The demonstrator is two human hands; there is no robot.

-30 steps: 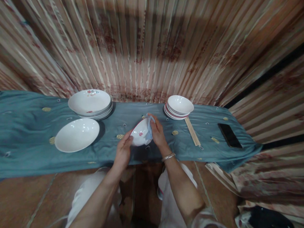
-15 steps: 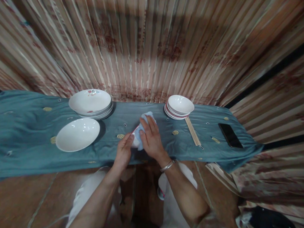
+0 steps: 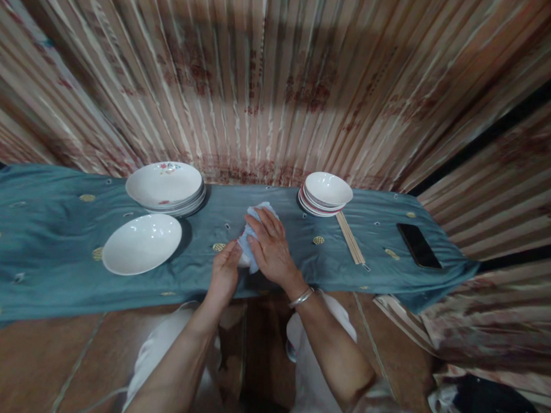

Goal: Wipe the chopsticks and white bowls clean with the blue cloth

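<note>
My left hand (image 3: 225,270) is closed on the near left edge of a small white bowl (image 3: 244,261), most of which is hidden. A pale blue cloth (image 3: 246,244) lies over the bowl, under my right hand (image 3: 271,248). The fingers of that hand are bent over the cloth, pressing it against the bowl. Both hands are above the front part of the table, between two groups of dishes.
Stacked large plates (image 3: 164,184) and a separate white dish (image 3: 141,244) sit on the left. On the right are stacked small bowls (image 3: 328,190), chopsticks (image 3: 350,238) and a black phone (image 3: 419,245). A teal cloth (image 3: 43,240) covers the table; a curtain (image 3: 280,80) hangs behind.
My right hand has shifted slightly left with the cloth, which now covers the bowl's red rim that showed before. My left hand stays about where it was.
</note>
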